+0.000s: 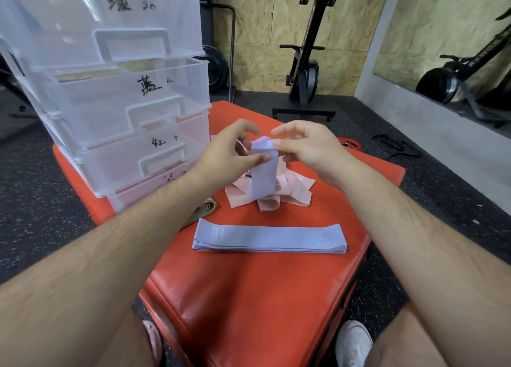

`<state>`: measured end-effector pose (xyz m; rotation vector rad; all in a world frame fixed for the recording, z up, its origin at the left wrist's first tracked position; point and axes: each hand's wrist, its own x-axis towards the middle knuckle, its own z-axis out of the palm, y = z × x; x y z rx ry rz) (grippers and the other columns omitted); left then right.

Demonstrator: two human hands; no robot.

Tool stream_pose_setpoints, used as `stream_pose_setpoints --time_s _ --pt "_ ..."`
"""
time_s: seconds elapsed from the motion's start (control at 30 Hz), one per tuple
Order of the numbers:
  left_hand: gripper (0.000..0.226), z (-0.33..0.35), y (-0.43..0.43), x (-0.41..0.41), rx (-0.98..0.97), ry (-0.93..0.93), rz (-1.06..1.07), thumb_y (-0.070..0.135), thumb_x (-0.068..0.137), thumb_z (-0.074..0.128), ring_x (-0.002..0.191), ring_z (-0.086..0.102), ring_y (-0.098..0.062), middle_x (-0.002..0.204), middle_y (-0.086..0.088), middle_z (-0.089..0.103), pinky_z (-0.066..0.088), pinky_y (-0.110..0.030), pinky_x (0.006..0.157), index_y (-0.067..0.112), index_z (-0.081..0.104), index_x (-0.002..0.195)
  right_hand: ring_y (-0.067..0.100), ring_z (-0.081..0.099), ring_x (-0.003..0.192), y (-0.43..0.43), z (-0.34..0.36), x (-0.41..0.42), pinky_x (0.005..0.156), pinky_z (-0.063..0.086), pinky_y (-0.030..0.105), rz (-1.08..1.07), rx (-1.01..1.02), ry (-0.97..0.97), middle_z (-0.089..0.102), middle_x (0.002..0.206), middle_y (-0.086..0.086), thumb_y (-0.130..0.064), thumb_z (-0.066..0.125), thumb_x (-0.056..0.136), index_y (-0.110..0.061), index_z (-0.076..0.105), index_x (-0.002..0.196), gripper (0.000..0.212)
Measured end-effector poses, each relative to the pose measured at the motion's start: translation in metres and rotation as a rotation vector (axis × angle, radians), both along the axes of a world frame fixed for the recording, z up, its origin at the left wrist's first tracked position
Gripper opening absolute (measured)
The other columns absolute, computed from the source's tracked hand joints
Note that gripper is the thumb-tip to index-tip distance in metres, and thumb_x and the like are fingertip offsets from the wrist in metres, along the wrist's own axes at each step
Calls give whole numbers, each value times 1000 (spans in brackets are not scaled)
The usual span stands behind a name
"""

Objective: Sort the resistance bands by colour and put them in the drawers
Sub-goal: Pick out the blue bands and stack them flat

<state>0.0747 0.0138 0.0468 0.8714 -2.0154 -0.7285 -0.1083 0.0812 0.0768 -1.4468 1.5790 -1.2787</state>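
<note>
Right of the clear drawers (124,104), at the far-left corner of the red padded block (249,297), the left hand (232,151) pinches the lilac band (262,178) by its edge. The right hand (307,148) pinches its top fold, over the pink bands (293,192). It looks like light, limp, stretchy cloth, best taken by both ends.

Support: red padded vinyl block (249,297), centre and lower frame, on black speckled rubber floor (49,200).
Upper left: stack of clear plastic drawers (124,104).
Centre: loose heap of pale pink fabric bands (293,192).
Below it: neat flat stack of lavender fabric bands (269,239), lying crosswise.
Beside the drawers: tan band (207,205), partly hidden.
</note>
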Motion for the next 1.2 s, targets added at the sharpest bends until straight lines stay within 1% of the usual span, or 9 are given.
stream_pose_setpoints --time_s 0.1,0.3,0.47,0.6,0.67,0.77,0.9,1.07,1.2 --pt "12 1 0 2 -144 -16 39 30 84 77 80 53 -8 97 -1 52 40 -13 69 23 72 93 10 71 83 0 -1 -1 78 58 28 26 0 -3 74 98 7 -15 78 85 -16 74 106 21" --pt "14 8 7 0 -50 75 23 25 91 69 64 53 -2 84 -5 65 43 -13 59 12 66 89 16 62 97 0 -12 1 87 51 27 47 5 197 70 115 7 -22 73 90 -22 72 108 18" --pt "10 8 6 0 -54 4 14 28 90 70 66 53 -1 78 9 65 44 -18 61 18 67 90 36 67 102 -7 -24 11 95 49 53 77 -44 229 75 101 13 -16 63 95 -12 66 104 10" --pt "8 11 2 4 22 122 29 23 90 70 66 57 -14 78 -8 66 53 -38 61 16 68 86 27 71 96 -11 -31 16 91 54 48 112 -40 205 76 94 6 -12 70 89 -15 65 103 14" --pt "7 12 1 8 54 197 35 19 90 68 68 58 -14 85 -14 67 52 -37 63 13 68 88 32 68 97 -12 -40 15 88 53 46 138 17 291 74 99 11 -12 72 87 -10 65 104 19" --pt "14 15 -1 16 107 304 67 20 91 68 70 59 -16 83 -14 67 52 -37 65 7 67 90 25 56 74 -12 -56 6 71 46 38 159 103 491 64 86 7 -16 75 84 -3 63 93 20" --pt "13 19 -7 33 208 496 127 19 91 66 70 61 -17 82 -7 66 53 -29 64 6 66 92 11 56 72 -4 -60 -15 70 45 29 147 206 551 65 82 -5 -16 73 87 -20 65 88 9" --pt "10 7 -12 49 305 476 159 19 90 68 74 66 -18 90 -13 68 55 -30 67 9 66 90 17 57 84 8 -53 -46 76 47 35 39 204 674 65 97 1 -25 62 97 -12 62 105 15" --pt "11 -3 -10 64 346 383 266 22 86 72 71 59 -17 82 -5 64 52 -31 64 14 65 82 15 53 76 26 -53 -71 69 43 33 8 266 708 61 85 -2 -34 58 99 -15 64 99 20"
